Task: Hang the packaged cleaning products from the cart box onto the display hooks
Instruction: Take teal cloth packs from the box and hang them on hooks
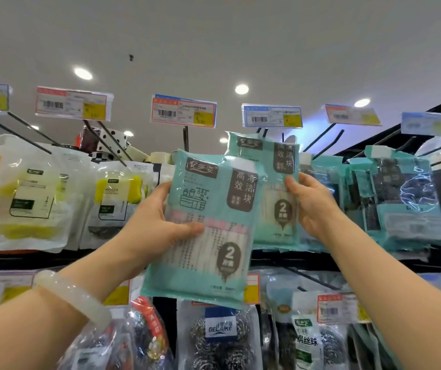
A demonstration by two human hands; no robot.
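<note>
Teal packs (200, 225) among yellow sponges (27, 198)

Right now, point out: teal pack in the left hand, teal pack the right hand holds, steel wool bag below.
Near teal pack (208, 209), head view, upper front face.
Far teal pack (275, 188), head view, mid front face.
Steel wool bag (220, 328), head view, blue label.

Retail shop, household-cleaning aisle. Evidence: barcoded price tags (183, 111) in clear holders atop black display hooks (321, 137); hanging teal sponge packets (406, 198), yellow scourer packs (27, 201), bagged steel-wool balls (219, 340); recessed ceiling lights (241, 89).
</note>
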